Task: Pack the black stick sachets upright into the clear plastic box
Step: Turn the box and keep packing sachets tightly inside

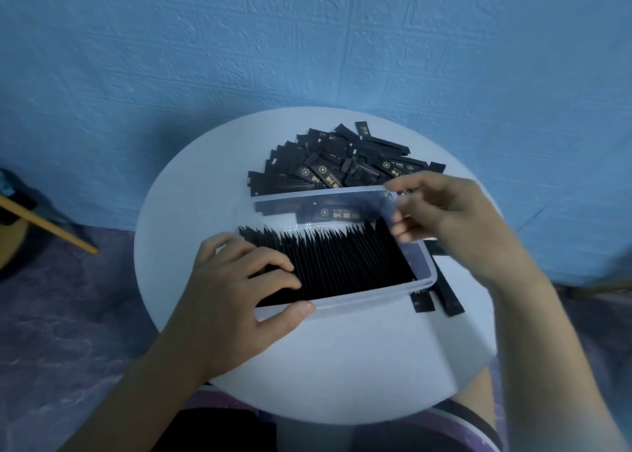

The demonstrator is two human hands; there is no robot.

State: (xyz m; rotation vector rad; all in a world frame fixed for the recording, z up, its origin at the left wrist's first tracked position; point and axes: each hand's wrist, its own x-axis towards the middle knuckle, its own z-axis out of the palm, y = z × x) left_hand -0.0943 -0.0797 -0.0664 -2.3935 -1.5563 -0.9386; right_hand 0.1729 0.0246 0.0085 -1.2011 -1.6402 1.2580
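A clear plastic box [362, 297] stands in the middle of a round white table [342, 366]. A dense row of black stick sachets [345, 260] stands upright inside it. My left hand [236, 287] covers the box's left end, its fingers pressing on the sachet tops and its thumb lying along the front rim. My right hand [451, 212], motion-blurred, is at the far right corner with its index finger on the rim. Its other fingers hang loosely curled inside the box, and I see nothing in them. A loose pile of sachets [342, 164] lies behind the box.
Two sachets [437, 297] lie flat on the table under the box's right end. A wooden leg [48, 226] slants in at the left, beside the table. A blue wall rises close behind the table. My lap is below the near table edge.
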